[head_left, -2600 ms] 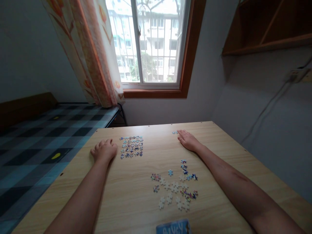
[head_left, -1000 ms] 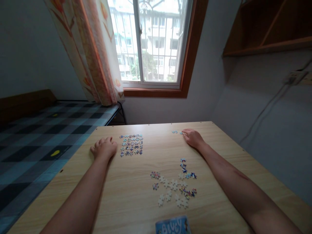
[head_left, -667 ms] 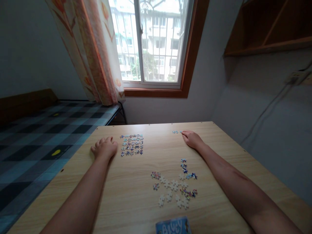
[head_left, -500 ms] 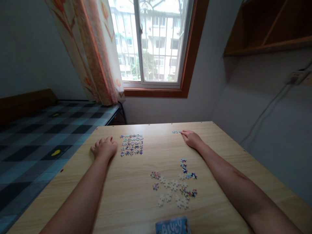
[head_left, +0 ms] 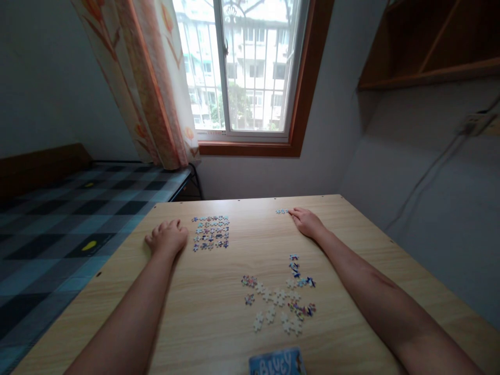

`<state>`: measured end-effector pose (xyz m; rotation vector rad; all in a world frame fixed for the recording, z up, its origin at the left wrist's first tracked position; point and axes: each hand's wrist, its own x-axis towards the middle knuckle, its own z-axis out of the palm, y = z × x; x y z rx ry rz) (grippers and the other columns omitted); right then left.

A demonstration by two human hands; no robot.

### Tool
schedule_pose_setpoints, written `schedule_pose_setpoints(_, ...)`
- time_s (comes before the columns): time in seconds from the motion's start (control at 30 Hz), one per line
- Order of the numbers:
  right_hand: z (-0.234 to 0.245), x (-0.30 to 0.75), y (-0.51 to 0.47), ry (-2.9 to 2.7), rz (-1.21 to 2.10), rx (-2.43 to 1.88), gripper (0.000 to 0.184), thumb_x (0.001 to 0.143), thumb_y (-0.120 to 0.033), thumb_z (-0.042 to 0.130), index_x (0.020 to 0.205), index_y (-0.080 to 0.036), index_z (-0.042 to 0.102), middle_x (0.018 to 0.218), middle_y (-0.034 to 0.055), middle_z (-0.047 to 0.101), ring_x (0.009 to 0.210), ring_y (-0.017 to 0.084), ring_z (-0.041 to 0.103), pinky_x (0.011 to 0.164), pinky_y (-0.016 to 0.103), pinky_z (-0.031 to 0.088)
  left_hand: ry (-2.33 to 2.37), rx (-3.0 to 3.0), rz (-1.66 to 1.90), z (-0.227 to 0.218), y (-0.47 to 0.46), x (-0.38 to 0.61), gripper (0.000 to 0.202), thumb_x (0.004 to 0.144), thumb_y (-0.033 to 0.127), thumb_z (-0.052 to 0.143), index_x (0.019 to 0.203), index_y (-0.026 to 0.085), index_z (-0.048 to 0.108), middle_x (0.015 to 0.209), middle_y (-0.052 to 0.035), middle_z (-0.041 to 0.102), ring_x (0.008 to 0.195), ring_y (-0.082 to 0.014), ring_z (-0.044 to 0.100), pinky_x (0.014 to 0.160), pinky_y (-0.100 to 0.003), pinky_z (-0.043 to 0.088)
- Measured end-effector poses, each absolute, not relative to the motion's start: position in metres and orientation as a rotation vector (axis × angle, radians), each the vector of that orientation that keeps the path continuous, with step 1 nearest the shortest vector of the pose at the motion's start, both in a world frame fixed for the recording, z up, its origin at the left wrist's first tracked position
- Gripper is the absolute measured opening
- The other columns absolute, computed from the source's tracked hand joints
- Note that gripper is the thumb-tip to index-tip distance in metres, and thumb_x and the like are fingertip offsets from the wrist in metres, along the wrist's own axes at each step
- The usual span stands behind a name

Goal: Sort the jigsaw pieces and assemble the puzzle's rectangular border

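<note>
My left hand [head_left: 167, 236] rests on the tabletop with its fingers apart, holding nothing. Just right of it lie several rows of picture-side-up jigsaw puzzle pieces [head_left: 211, 230] in a block. Over at the far right, my right hand [head_left: 307, 221] has its fingertips closed together at the right end of a short row of light-blue puzzle pieces [head_left: 281, 211]. The piece under those fingertips is mostly covered. Nearer to me is a loose scatter of pieces, some showing pale blank backs [head_left: 279, 297], others coloured, like the dark-blue puzzle pieces [head_left: 294, 269].
A blue box [head_left: 277, 361] lettered "BLUEY" lies at the near edge of view on the wooden table [head_left: 203, 312]. To the left stands a bed with a checked cover [head_left: 128, 195]. Behind are a curtain [head_left: 146, 94] and a barred window; a wooden shelf [head_left: 429, 75] hangs at upper right.
My right hand's fingertips have shifted slightly left, closer in against the short row of puzzle pieces. My left hand and the other pieces stay in place.
</note>
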<state>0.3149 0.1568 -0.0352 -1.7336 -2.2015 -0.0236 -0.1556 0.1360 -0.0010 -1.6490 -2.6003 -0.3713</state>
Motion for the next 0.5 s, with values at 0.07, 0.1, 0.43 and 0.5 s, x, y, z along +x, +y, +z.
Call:
schedule_pose_setpoints(0.07, -0.035, 0.315, 0.157, -2.202, -0.026, -1.739, 0.042, 0.102, -0.03, 0.043, 0.137, -0.021, 0.064, 0.142, 0.0112, 0.06, 0.131, 0.025, 0.055, 0.114, 0.037, 0.04, -2.6, -1.655, -0.371, -0.001, 0.135, -0.155, 0.059, 0.088, 0.041, 0.039, 0.142, 0.023, 0.057, 0.151, -0.0162, 0.048, 0.138, -0.0378, 0.041, 0.11, -0.058, 0.032)
schedule_pose_setpoints(0.1, -0.035, 0.314, 0.157, -2.203, -0.026, -1.739, 0.042, 0.102, -0.031, 0.043, 0.137, -0.021, 0.064, 0.142, 0.0109, 0.06, 0.131, 0.025, 0.055, 0.114, 0.037, 0.04, -2.599, -1.656, -0.373, 0.0, 0.135, -0.154, 0.059, 0.089, 0.041, 0.038, 0.142, 0.023, 0.057, 0.151, -0.0163, 0.048, 0.138, -0.0376, 0.041, 0.11, -0.058, 0.032)
schedule_pose_setpoints(0.43, -0.029, 0.312, 0.151, -2.159, -0.011, -1.634, 0.045, 0.101, -0.024, 0.041, 0.142, -0.019, 0.059, 0.144, 0.0093, 0.059, 0.131, 0.023, 0.054, 0.113, 0.036, 0.04, -2.615, -1.647, -0.367, 0.001, 0.134, -0.152, 0.06, 0.089, 0.042, 0.036, 0.143, 0.023, 0.056, 0.15, -0.0159, 0.049, 0.136, -0.0372, 0.042, 0.11, -0.056, 0.032)
schedule_pose_setpoints(0.5, -0.02, 0.302, 0.142, -2.155, -0.021, -1.489, 0.04, 0.099, -0.024, 0.046, 0.134, -0.02, 0.066, 0.135, 0.0104, 0.065, 0.123, 0.024, 0.058, 0.109, 0.039, 0.042, -2.614, -1.65, -0.369, 0.001, 0.134, -0.152, 0.06, 0.089, 0.042, 0.036, 0.143, 0.022, 0.055, 0.15, -0.0159, 0.049, 0.136, -0.0373, 0.042, 0.109, -0.056, 0.031)
